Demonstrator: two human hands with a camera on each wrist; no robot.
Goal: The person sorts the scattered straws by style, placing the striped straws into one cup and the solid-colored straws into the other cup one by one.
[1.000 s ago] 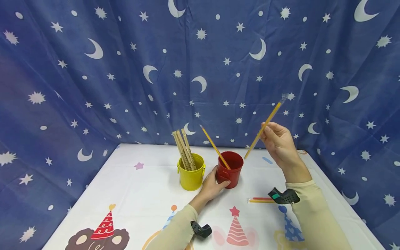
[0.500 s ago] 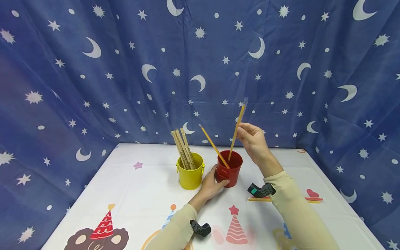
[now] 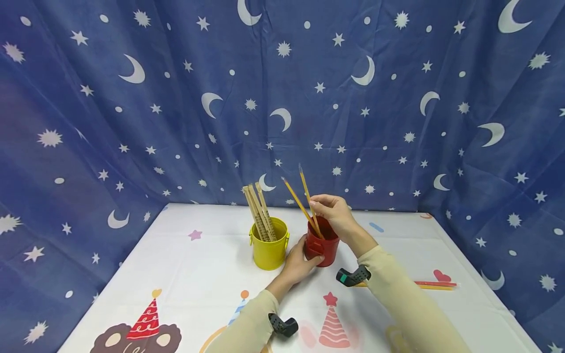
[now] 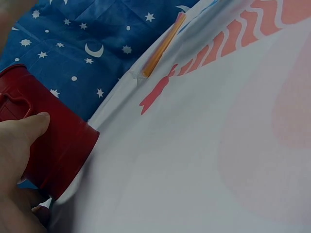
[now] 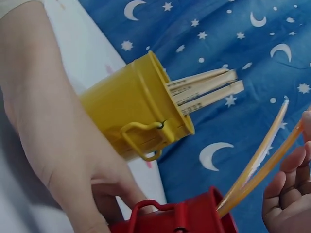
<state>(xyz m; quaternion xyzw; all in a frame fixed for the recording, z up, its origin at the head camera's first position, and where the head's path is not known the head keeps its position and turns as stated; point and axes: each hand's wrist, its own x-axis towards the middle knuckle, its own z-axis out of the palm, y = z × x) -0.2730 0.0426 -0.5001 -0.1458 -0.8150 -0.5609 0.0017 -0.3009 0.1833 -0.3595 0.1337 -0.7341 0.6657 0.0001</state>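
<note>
My left hand (image 3: 297, 261) grips the side of a small red metal bucket (image 3: 315, 249), its thumb lying along the wall in the left wrist view. Above the rim, my right hand (image 3: 339, 216) pinches a yellow-orange straw (image 3: 304, 182) in a clear wrapper; the straw's lower end is inside the bucket. Another wrapped orange straw (image 3: 292, 193) leans left in the same bucket, close beside the first. In the right wrist view both straws (image 5: 260, 145) slant out of the red bucket (image 5: 194, 213). The bucket's bottom inside is hidden.
Left of the red bucket stands a yellow bucket (image 3: 268, 255) with several paper-wrapped chopsticks (image 3: 260, 211). Red and yellow wrapped straws (image 3: 434, 285) lie on the white printed tablecloth (image 3: 198, 264), partly behind my right forearm. A blue star-and-moon curtain (image 3: 282, 88) hangs behind.
My right hand has moved left and down, bringing its straw from the right of the red bucket into it. The left hand has stayed on the bucket.
</note>
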